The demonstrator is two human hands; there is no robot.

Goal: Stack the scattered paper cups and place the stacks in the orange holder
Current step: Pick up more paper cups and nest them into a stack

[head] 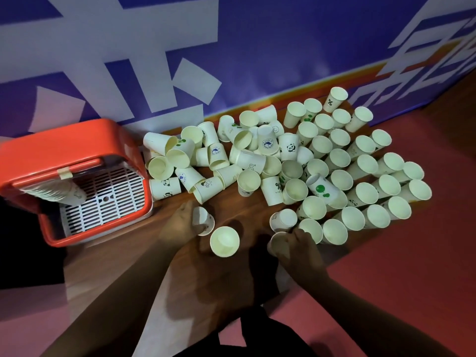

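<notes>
Several white paper cups point(286, 161) lie scattered or stand upright across the wooden table point(123, 256), tumbled at the left and upright at the right. The orange holder point(77, 140) sits at the table's left end with a stack of cups point(55, 192) lying inside. My left hand point(180, 225) grips a tilted paper cup point(203, 222). One upright cup point(224, 241) stands between my hands. My right hand point(296, 249) closes on a cup point(277, 244) at the front of the upright group; my fingers hide most of that cup.
A blue wall with large white characters point(231, 60) rises right behind the table. A white slotted grid point(103, 197) lines the holder's floor. Red floor point(412, 266) lies to the right of and below the table edge.
</notes>
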